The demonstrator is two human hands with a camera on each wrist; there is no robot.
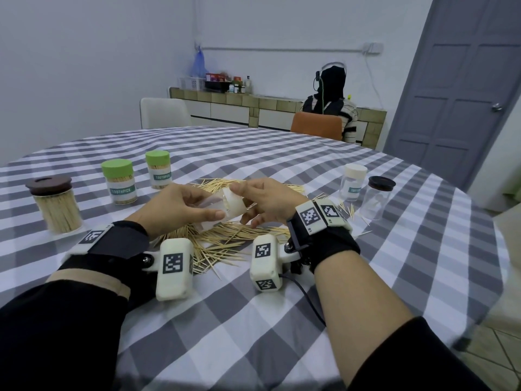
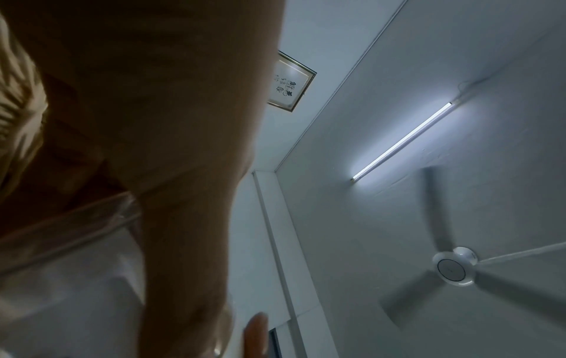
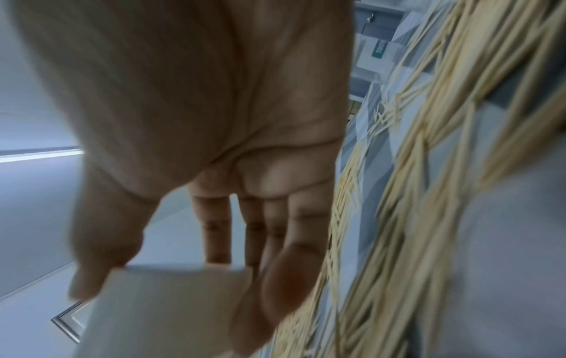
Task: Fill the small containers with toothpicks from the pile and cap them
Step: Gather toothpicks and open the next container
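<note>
Three filled, capped containers [image 1: 119, 182] are seen; clear container [image 1: 210, 213] gripped by left hand [image 1: 180, 204]; white cap [image 1: 234, 203] pinched by right hand [image 1: 267, 201]; two empties [image 1: 351, 183] remain.

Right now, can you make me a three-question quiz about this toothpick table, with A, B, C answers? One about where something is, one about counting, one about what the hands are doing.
1. Where is the toothpick pile?
A. under the hands
B. on a chair
C. in the brown-lid jar

2. How many green-lid containers stand on the table?
A. one
B. two
C. four

3. What is the right hand doing?
A. resting flat
B. pointing at the door
C. gripping a white cap

Answers:
1 A, toothpicks spread on the cloth below both hands.
2 B, one and another stand far left.
3 C, its fingers hold the cap at the clear container that the left hand grips.
</note>
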